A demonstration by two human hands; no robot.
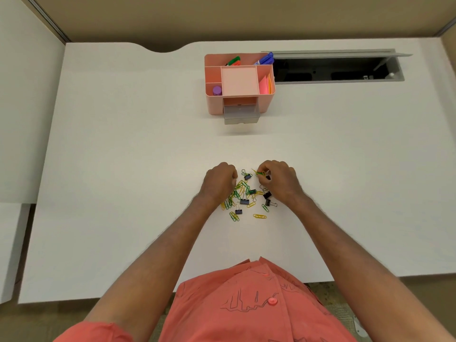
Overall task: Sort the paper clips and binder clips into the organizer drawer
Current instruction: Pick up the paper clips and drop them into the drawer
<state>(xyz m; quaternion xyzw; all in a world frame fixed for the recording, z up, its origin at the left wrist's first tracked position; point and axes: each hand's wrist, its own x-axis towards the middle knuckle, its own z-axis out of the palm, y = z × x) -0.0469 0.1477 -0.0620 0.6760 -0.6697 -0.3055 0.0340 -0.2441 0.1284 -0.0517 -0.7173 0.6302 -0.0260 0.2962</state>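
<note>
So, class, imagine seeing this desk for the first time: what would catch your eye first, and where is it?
Probably the heap of green and yellow paper clips and black binder clips near the front middle of the white desk, with the left hand and right hand curled over it, the right pinching a few clips. Next comes the pink organizer further back, its grey drawer pulled open.

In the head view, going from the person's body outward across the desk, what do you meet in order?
Shirt → yellow paper clip → clip pile → open grey drawer → pink organizer → markers.
</note>
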